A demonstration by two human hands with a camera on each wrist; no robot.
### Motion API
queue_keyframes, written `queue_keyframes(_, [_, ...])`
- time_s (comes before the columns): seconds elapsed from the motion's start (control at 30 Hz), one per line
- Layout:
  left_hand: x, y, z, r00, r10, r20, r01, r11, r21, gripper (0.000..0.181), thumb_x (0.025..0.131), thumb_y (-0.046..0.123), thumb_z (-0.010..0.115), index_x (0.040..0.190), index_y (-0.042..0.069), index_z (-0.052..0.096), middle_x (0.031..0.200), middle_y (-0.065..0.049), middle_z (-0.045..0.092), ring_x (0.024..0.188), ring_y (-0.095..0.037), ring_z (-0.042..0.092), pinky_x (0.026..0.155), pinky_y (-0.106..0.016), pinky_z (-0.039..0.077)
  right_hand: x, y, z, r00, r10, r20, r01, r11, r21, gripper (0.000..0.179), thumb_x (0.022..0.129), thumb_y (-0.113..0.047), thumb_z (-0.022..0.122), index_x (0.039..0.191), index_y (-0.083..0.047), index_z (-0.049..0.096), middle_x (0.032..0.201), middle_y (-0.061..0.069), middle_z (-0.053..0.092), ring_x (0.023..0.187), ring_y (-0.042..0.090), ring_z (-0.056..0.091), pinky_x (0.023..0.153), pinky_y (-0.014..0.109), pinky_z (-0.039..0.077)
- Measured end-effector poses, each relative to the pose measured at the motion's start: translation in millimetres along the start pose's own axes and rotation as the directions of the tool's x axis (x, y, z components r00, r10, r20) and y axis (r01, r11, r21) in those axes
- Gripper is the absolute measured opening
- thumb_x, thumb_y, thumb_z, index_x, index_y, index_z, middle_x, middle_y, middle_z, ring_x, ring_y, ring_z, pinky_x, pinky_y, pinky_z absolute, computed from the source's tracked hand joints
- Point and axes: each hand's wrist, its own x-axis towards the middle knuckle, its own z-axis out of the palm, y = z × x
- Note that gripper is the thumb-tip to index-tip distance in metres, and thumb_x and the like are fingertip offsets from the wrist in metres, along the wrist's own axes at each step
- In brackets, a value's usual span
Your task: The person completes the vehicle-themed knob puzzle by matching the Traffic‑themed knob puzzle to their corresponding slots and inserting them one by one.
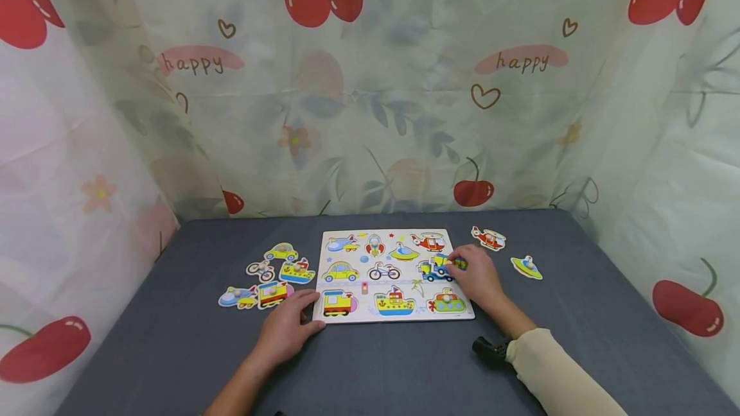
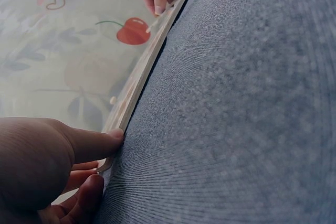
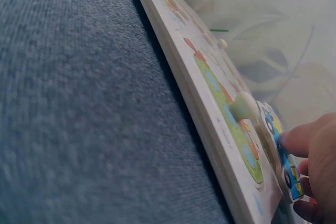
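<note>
The work looks to be in its early part: on the board (image 1: 367, 307), the submarine (image 1: 447, 301) sits in its place, its knob standing up, and the rocket (image 1: 374, 246) seems to be in as well, since no loose one shows. The truck (image 3: 290, 165) is in hand; the right hand (image 1: 478, 278) pinches it between thumb and fingers, at a tilt over its printed match, so it is not seated, and whether its edge touches the board cannot be told. The left hand (image 1: 286, 326) grips the board's near left corner, probably to steady it. Seven pieces remain on the worktop (image 1: 405, 364): left of the board, the car (image 1: 281, 251), bike (image 1: 261, 270), ship (image 1: 297, 271), plane (image 1: 237, 297) and train (image 1: 273, 294); right of it, the helicopter (image 1: 488, 238) and saucer (image 1: 527, 267). Their pictures on the board appear unfilled.
</note>
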Motion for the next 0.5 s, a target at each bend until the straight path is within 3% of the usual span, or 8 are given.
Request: queue_keyframes(0.5, [-0.2,-0.1,0.2,1.000,0.000,-0.002,0.000,1.000,0.003,0.056,0.077,0.026,0.083,0.127,0.009,0.064,0.130,-0.005,0.058,0.083,-0.012,0.054,0.070,-0.033,0.043,-0.7,-6.9,4.2,1.000,-0.017,0.012,0.017,1.000,0.013,0.014,0.086,-0.020,0.076,0.095,-0.010,0.070,0.112,0.010,0.061,0.105,0.029,0.052,0.092,0.050,0.042])
